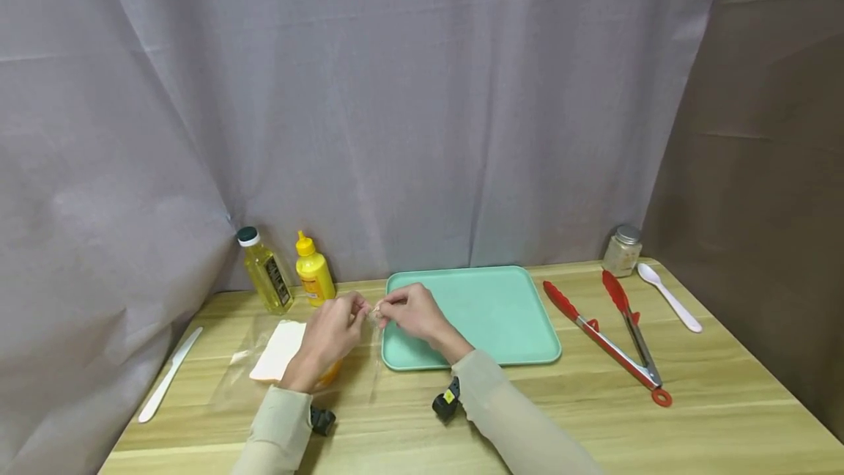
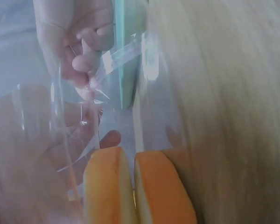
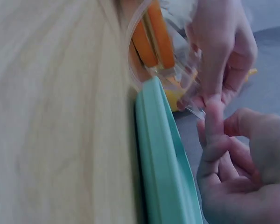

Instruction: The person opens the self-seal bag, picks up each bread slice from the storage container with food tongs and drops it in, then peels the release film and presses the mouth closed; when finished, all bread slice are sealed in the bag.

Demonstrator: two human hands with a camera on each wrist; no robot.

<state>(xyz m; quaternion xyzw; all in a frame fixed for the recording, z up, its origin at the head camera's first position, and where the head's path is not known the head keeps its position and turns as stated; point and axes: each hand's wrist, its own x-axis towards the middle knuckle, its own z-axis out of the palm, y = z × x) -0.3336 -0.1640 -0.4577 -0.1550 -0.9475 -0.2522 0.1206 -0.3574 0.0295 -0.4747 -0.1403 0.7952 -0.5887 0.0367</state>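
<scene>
A clear plastic bag (image 1: 232, 376) lies on the table around white bread (image 1: 280, 350). In the left wrist view, two thick bread slices (image 2: 154, 186) with orange crust stand side by side behind the film. My left hand (image 1: 332, 332) reaches over the bread and pinches the bag's gathered end between thumb and fingers. Fingertips almost meeting it, my right hand (image 1: 417, 314) pinches the same twisted end, over the left rim of the green tray (image 1: 475, 314). The right wrist view shows both hands close together, with the film (image 3: 196, 109) bunched at their fingertips.
An oil bottle (image 1: 269, 273) and a yellow squeeze bottle (image 1: 314, 273) stand at the back left. A white knife (image 1: 170, 376) lies far left. Right of the tray are red-tipped tongs (image 1: 616, 354), a lidded jar (image 1: 623, 251) and a white spoon (image 1: 671, 299). Grey cloth hangs behind.
</scene>
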